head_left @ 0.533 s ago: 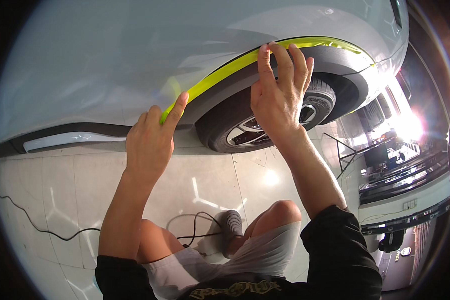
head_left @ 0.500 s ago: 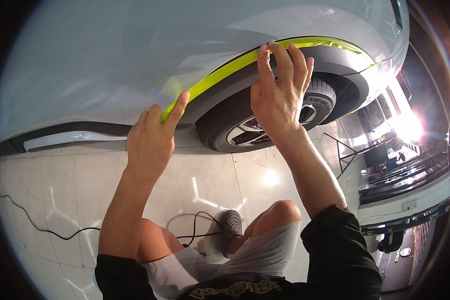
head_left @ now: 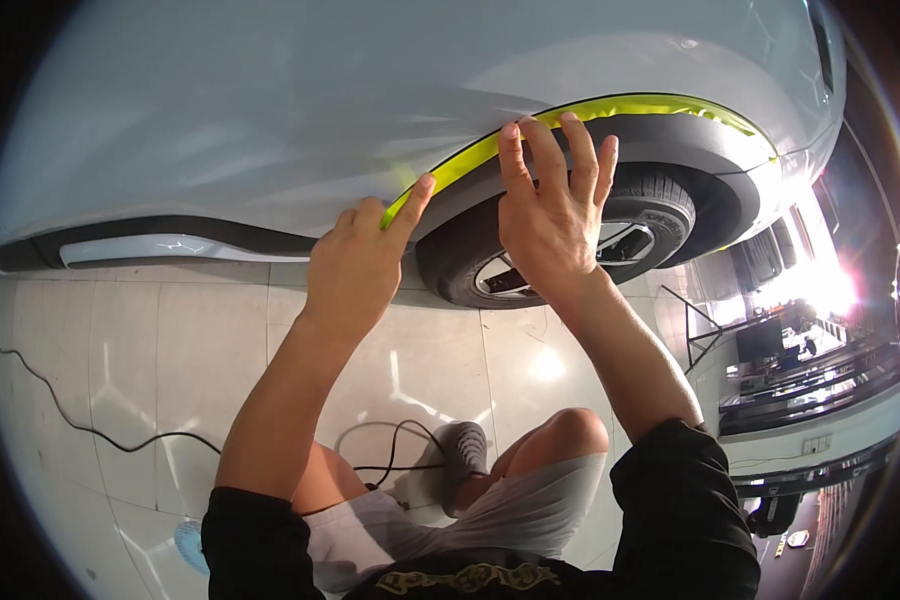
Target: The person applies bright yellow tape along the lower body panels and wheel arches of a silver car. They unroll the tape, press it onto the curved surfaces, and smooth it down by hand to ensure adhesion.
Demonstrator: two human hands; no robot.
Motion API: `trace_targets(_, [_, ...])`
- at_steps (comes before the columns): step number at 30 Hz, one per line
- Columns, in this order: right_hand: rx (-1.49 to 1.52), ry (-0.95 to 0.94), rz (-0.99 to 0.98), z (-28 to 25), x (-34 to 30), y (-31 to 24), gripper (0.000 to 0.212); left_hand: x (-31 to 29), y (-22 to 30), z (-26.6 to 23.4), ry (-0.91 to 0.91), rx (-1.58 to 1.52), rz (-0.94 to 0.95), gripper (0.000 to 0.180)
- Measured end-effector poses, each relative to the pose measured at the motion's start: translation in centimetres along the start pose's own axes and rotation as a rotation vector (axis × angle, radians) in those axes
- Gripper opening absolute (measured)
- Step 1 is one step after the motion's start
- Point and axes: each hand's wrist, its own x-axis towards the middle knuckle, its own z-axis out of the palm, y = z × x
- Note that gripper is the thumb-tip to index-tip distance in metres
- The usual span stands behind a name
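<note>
A bright yellow-green strip of tape [head_left: 462,166] follows the upper edge of the dark grey wheel arch trim [head_left: 670,131] on a light grey car [head_left: 260,110]. My left hand [head_left: 358,262] is at the strip's lower left end, index finger stretched along it and the other fingers curled. The strip runs in at those fingers; my thumb is hidden. Farther right, my right hand [head_left: 552,222] is open, fingers spread, with the index fingertip on or just at the strip. Beyond it, toward the right, the strip looks wrinkled. Below the arch is the wheel [head_left: 448,262], partly covered by my right hand.
A side sill with a light insert [head_left: 170,246] runs along the car's lower left. A black cable [head_left: 100,437] snakes over the tiled floor [head_left: 310,305] on the left and loops beside my shoe [head_left: 462,455]. On the right are a black metal stand [head_left: 703,330] and cluttered shelving.
My left hand has shifted right and slightly up along the arch, closer to my right hand. The right hand's fingers have spread a little more. The view has shifted slightly.
</note>
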Motion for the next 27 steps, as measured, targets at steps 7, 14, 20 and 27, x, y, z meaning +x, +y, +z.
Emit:
trace_targets(7, [0.003, -0.054, -0.066, 0.3, -0.1, -1.2, 0.052, -0.7, 0.4, 0.7, 0.018, -0.121, -0.016, 0.076])
trace_targets(14, [-0.068, 0.059, -0.075, 1.3, 0.0, -1.4, 0.037, -6.2, -1.2, 2.1, 0.258, -0.469, 0.130, 0.070])
trace_targets(20, [-0.073, 0.051, -0.107, 1.0, 0.2, -1.7, 0.033, -10.3, -4.1, 5.2, 0.131, -0.378, 0.106, 0.074])
trace_targets(27, [-0.075, 0.038, -0.127, 1.3, -0.1, -2.0, 0.038, -10.9, -5.2, 5.4, 0.165, -0.213, 0.105, 0.072])
